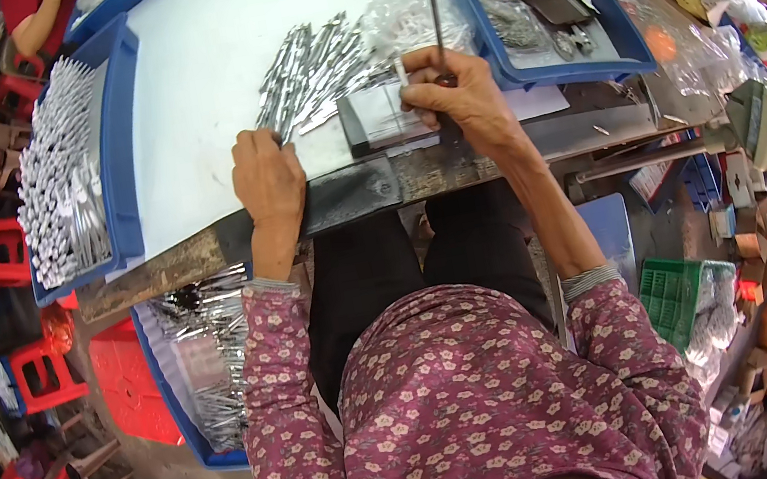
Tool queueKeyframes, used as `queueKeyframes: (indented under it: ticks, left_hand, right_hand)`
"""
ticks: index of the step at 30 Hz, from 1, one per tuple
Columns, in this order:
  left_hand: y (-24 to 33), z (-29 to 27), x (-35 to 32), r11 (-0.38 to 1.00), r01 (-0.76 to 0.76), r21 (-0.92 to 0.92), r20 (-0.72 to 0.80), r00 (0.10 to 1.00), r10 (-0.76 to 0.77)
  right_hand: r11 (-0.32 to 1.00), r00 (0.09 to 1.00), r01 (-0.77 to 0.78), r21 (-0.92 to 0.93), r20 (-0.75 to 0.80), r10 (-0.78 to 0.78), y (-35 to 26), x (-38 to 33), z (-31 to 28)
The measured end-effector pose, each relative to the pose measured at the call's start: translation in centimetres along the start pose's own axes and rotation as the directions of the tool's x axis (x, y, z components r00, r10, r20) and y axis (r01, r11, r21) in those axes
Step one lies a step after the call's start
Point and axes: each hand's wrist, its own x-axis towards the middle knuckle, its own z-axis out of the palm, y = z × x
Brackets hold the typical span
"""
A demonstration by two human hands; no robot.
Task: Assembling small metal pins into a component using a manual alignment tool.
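Observation:
My left hand (270, 179) rests at the table's near edge with its fingers curled. Its fingertips reach the near ends of a fanned pile of shiny slim metal rods (306, 68); whatever they grip is hidden. My right hand (466, 96) is closed in a pinch around a small white piece (401, 70). Just below that piece lies a block (383, 116) with a pale, shiny top and a dark left end. A thin dark rod (435, 16) runs along the right hand, and I cannot tell whether the hand holds it.
At the left, a blue tray (114, 158) holds many white-ended rods. Another blue tray (569, 74) at the right contains bags and metal parts. A clear plastic bag (411, 11) lies behind the rods. Below the table's left edge stands a blue bin (163, 378) of metal rods beside a red stool (129, 384).

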Motion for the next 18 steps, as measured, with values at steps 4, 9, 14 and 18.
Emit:
queueKeyframes:
  ticks: [4, 9, 14, 18]
  left_hand:
    - [-0.1, 0.4, 0.6, 0.998, -0.044, 0.049, -0.014, 0.999, 0.045]
    - [-0.8, 1.2, 0.4, 0.978, -0.058, 0.2, 0.02, 0.998, 0.055]
    - [-0.5, 0.6, 0.1, 0.98, -0.077, 0.184, 0.06, 0.996, 0.066]
    - [0.4, 0.4, -0.3, 0.98, -0.034, 0.197, 0.087, 0.996, 0.017]
  right_hand:
    - [0.997, 1.0, -0.001, 0.08, 0.01, 0.0, 0.5, 0.1, -0.5]
    - [0.998, 0.999, 0.007, 0.064, 0.031, -0.009, 0.5, -0.1, -0.6]
    - [1.0, 0.999, -0.023, 0.014, -0.026, 0.024, 0.4, -0.2, -0.5]
    - [1.0, 0.998, -0.024, -0.001, -0.058, 0.023, 0.7, -0.5, -0.9]
